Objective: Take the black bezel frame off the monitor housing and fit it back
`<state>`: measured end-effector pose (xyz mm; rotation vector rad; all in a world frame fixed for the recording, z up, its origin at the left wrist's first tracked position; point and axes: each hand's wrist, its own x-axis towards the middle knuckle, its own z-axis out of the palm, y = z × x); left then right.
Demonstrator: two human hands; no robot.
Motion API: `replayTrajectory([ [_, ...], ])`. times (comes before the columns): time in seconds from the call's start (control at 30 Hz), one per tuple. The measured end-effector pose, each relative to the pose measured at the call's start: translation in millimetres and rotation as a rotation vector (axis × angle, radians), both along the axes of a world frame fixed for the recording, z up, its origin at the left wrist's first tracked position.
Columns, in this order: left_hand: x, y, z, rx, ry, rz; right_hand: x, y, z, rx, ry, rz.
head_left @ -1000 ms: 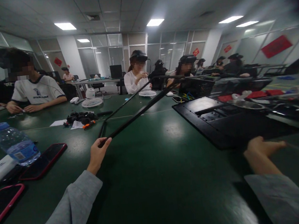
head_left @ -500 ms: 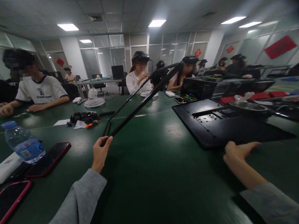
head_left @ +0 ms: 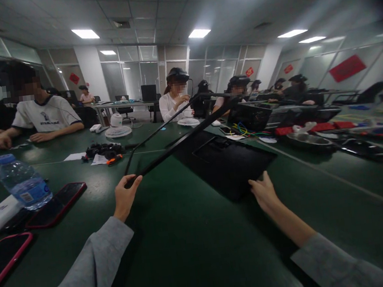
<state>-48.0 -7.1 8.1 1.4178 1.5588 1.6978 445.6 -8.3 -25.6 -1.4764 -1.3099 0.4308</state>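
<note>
Frame and panel held apart

The left hand (head_left: pixel 126 198) pinches a corner of the black frame (head_left: pixel 178 144), which is raised at a slant over the green surface (head_left: pixel 188 240). The right hand (head_left: pixel 265 194) grips the near edge of the black panel (head_left: pixel 220 170). The two appear unjoined; whether they touch, I cannot tell.

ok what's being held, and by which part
The left hand grips a black frame by its near corner; the right hand holds a black panel by its right edge.
</note>
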Motion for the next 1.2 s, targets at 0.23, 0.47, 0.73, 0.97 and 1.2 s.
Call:
replayTrajectory([
  [0.23,-0.2,-5.5,2.8,0.075,0.174,0.025,16.3,42.8,28.4,-0.169,0.195,0.193],
  [0.47,4.4,-8.1,6.1,0.160,0.429,0.011,33.5,48.7,59.6,0.010,0.364,0.023],
  [0.73,24.9,2.4,6.0,0.148,0.734,-0.118,52.3,36.9,56.3,-0.103,0.190,0.131],
  [0.97,27.8,17.2,-3.9,0.061,0.800,-0.179,55.9,59.5,28.3,0.123,-0.424,-0.221],
  [1.2,27.8,18.7,-6.4,0.031,0.832,-0.261,61.3,79.2,8.7,0.127,-0.533,-0.252],
])
